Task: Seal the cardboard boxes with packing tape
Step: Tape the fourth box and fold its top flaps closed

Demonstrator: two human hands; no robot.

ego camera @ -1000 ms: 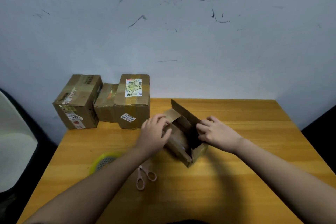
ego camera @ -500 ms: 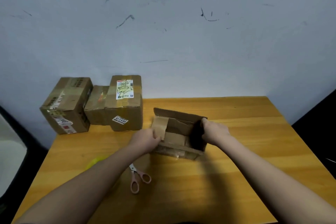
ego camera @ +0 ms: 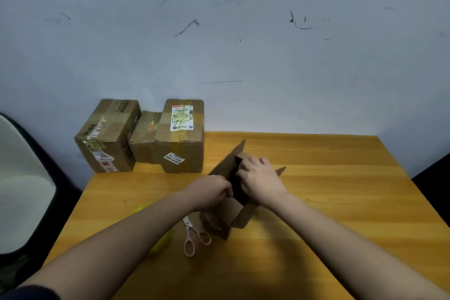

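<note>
A small open cardboard box (ego camera: 232, 217) lies at the middle of the wooden table (ego camera: 341, 178), its flaps spread and its dark inside showing. My left hand (ego camera: 209, 191) grips the box's left side, fingers curled at the opening. My right hand (ego camera: 261, 179) lies over the top and right side, fingers curled on a flap. A yellow-green tape roll (ego camera: 160, 242) is mostly hidden under my left forearm. Three taped boxes stand at the back left: one (ego camera: 107, 136), a low one (ego camera: 143, 140) and a labelled one (ego camera: 181, 139).
Pink-handled scissors (ego camera: 193, 236) lie shut just in front of the open box, beside my left forearm. A pale chair (ego camera: 22, 185) stands off the table's left edge. A scuffed wall rises directly behind the table.
The open box has been turned on the table, its long flap now pointing to the back left. Both hands moved with it and came closer together over the opening.
</note>
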